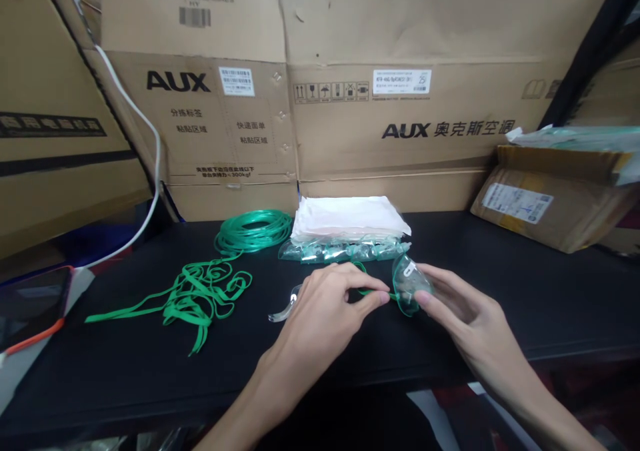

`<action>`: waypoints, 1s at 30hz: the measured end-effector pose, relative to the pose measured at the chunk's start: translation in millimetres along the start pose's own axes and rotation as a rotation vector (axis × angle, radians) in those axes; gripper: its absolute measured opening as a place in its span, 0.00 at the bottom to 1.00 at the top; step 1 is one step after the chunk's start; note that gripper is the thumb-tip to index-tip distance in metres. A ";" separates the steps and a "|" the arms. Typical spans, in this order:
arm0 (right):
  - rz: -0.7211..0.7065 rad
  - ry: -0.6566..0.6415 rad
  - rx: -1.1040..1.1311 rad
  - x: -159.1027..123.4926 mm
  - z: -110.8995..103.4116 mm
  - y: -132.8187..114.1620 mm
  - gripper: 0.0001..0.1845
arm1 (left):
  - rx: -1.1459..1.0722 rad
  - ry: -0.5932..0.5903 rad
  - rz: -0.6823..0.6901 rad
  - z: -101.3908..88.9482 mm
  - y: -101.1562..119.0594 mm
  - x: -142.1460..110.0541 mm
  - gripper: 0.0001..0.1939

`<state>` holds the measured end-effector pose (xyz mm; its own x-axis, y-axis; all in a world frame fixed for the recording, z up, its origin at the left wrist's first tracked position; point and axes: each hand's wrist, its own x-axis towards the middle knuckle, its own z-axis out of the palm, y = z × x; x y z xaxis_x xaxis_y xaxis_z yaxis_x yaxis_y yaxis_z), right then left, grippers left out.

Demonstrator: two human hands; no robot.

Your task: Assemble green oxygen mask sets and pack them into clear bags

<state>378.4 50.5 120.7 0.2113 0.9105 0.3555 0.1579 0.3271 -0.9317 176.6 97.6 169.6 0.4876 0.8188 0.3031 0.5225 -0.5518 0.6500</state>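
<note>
My right hand (463, 301) grips a clear, green-tinted oxygen mask (409, 284) between thumb and fingers, above the black tabletop. A thin green elastic strap (391, 296) runs from the mask's left side to my left hand (345, 294), whose thumb and forefinger pinch it. Part of the strap also shows behind that hand. Just left of my left hand lies a small clear curved plastic piece (281, 313), partly hidden by the hand. Beyond both hands, a row of similar clear masks (340, 250) lies in front of a stack of white packets (350, 216).
Loose green straps (200, 298) lie tangled at the left, before a coil of green tubing (255, 231). A phone with an orange edge (37, 311) is at far left. An opened carton (545, 194) stands at right; large cardboard panels (340, 124) wall off the back.
</note>
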 end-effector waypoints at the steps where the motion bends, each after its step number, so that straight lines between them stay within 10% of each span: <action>1: -0.002 0.000 -0.009 -0.1 0.2 0.0 0.19 | -0.003 -0.001 0.005 -0.1 0.3 -0.2 0.06; 30: -0.097 -0.151 -0.157 -3.6 -2.2 3.6 0.07 | -0.020 -0.082 -0.048 4.1 1.6 0.2 0.05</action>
<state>380.3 47.8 116.2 0.0429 0.9079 0.4169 0.3207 0.3827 -0.8664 180.3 96.3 167.9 0.5187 0.8279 0.2136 0.5326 -0.5083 0.6767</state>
